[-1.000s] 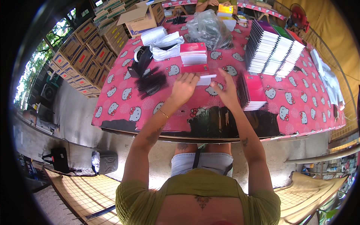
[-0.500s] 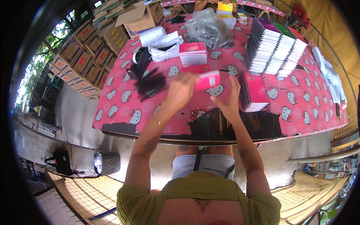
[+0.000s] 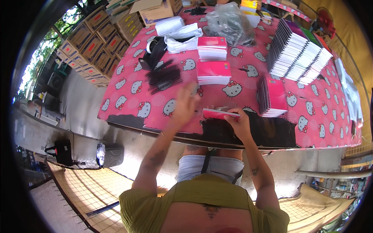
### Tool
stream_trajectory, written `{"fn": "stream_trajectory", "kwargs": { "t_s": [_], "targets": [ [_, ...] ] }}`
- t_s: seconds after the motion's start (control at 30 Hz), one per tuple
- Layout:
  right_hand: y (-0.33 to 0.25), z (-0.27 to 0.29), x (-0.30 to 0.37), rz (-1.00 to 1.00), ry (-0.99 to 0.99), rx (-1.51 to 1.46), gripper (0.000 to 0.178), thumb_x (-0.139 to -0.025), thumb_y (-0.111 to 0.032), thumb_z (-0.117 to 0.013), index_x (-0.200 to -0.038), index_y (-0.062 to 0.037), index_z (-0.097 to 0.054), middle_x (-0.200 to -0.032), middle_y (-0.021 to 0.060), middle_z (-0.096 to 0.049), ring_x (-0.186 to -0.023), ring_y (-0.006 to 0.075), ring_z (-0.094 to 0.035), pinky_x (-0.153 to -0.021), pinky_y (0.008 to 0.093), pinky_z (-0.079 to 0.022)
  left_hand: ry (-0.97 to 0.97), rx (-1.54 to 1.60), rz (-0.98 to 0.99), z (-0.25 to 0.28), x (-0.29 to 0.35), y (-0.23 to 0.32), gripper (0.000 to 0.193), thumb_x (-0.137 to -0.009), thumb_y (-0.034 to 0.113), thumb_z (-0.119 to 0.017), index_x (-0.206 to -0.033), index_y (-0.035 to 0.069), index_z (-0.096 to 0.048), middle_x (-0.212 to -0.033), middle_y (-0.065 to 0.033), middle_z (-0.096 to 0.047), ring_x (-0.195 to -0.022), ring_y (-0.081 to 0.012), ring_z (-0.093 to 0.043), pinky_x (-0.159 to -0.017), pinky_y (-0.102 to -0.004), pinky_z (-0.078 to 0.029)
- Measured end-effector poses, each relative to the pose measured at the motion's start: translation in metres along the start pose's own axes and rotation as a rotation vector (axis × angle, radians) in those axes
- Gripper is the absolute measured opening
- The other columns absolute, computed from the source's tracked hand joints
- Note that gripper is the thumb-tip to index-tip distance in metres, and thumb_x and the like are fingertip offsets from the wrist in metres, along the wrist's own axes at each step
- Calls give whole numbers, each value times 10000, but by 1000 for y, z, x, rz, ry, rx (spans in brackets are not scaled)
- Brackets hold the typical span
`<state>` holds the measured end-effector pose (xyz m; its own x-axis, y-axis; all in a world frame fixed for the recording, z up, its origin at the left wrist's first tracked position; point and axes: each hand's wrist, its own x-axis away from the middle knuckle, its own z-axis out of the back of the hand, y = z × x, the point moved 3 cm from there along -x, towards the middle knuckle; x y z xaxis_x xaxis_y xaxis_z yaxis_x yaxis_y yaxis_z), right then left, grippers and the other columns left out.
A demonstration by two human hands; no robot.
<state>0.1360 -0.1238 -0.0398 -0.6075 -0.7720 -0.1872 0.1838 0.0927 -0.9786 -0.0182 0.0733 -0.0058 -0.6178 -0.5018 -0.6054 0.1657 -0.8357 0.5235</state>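
A thin pink-covered notebook (image 3: 219, 113) is held edge-on above the table's front edge by my right hand (image 3: 237, 120), its fingers closed on the right end. My left hand (image 3: 187, 104) hovers to the left of that notebook, apart from it; motion smears its fingers. Beyond the left hand lies a loose pile of black binding coils (image 3: 165, 76). Two stacks of pink notebooks stand farther back, a nearer stack (image 3: 213, 72) and a farther stack (image 3: 212, 47). To the right of my right hand is a stack of coil-bound pink notebooks (image 3: 274, 97).
Tall stacks of bound notebooks (image 3: 297, 54) stand at the back right. A black tape dispenser (image 3: 154, 54), white plastic bags (image 3: 183, 38) and a clear bag (image 3: 229, 25) lie at the back. Cartons (image 3: 95, 46) are piled left of the pink-covered table (image 3: 128, 97).
The notebook came down toward the table's front edge and passed from my left hand to my right. My left hand let go and is moving. The view shifted slightly.
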Motion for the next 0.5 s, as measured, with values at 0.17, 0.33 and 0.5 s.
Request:
{"fn": "stream_trajectory", "kwargs": {
  "t_s": [0.17, 0.33, 0.5],
  "targets": [
    [3, -21, -4, -22, -78, -57, 253, -858, -70, -759, -1079, -10, -653, -905, 40, -675, -827, 77, -604, -741, 249, -500, -69, -684, -86, 49, -13, -133, 363, -903, 142, -650, -1238, 10, -601, -1045, -144, -624, -961, -341, -600, -815, -454, -507],
    [7, -13, -15, -58, -119, 36, 262, -889, -59, -721, -1139, 5, -679, -1030, 43, -705, -954, 82, -614, -853, 237, -487, 120, -597, -164, 43, -23, -104, 218, -897, 109, -643, -1102, 36, -630, -976, -113, -629, -866, -315, -628, -756, -428, -519],
    [15, -16, -9, -14, -138, -22, 241, -909, -70, -705, -1138, 2, -693, -1030, 32, -708, -953, 78, -611, -861, 241, -483, 110, -329, -87, 51, -13, -23, 203, -871, 89, -679, -1073, 71, -682, -867, -113, -633, -766, -295, -630, -614, -408, -506]
  ]
}}
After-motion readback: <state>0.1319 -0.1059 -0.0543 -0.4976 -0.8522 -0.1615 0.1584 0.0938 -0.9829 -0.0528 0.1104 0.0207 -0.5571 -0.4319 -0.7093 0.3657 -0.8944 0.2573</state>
